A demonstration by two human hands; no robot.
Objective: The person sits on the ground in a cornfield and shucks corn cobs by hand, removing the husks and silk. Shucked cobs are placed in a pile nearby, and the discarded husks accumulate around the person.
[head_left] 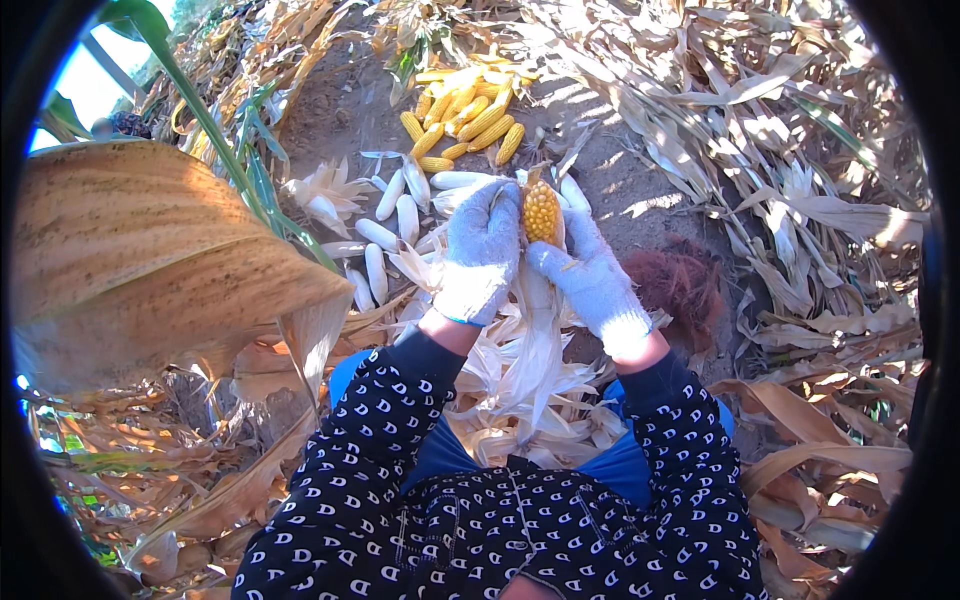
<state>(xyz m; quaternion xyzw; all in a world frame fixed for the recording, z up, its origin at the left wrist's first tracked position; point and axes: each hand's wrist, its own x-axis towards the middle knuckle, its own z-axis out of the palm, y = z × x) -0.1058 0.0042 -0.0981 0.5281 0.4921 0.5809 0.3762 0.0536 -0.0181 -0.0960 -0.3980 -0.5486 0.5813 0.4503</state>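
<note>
Both my hands wear pale grey-white knitted gloves and meet in front of me. My right hand is closed round a yellow ear of corn, its bare kernels facing me and its tip pointing away. Peeled pale husk hangs below the ear between my wrists. Close against the ear's left side, my left hand has its fingers curled together; what they pinch is hidden. Beyond my hands lies a pile of husked yellow corn ears. Several ears still in white husk lie left of and just past my left hand.
Loose husks heap up between my blue-clad knees. A large dry leaf and a green stalk stand close on the left. Dry stalks and leaves cover the right side. Reddish-brown fibres lie beside my right wrist on bare soil.
</note>
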